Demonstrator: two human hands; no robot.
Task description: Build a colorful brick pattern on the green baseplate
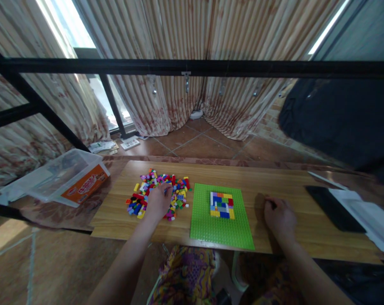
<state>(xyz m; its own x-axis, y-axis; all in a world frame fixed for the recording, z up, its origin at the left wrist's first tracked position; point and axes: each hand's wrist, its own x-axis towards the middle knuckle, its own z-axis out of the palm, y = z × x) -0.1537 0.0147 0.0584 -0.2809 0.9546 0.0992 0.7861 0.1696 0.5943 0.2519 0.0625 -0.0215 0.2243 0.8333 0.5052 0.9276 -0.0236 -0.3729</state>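
Note:
My left hand (160,201) is over a loose pile of small coloured bricks (159,180), thumb and fingers pressed together at the pile's right side. Whatever the fingertips pinch, if anything, is too small to make out. To the right of the pile lies a green studded baseplate (200,220). On it sits a roughly square block of bricks (222,206) in blue, yellow, red, white and other colours. My right hand (280,217) rests on the table to the right of the baseplate, fingers curled in loosely, with nothing seen in them.
The wooden table (258,180) carries a black flat item (333,209) and white papers (363,212) on the right. A clear plastic box (68,173) with an orange label stands left. A black metal bar (204,67) crosses ahead, before striped curtains (179,34).

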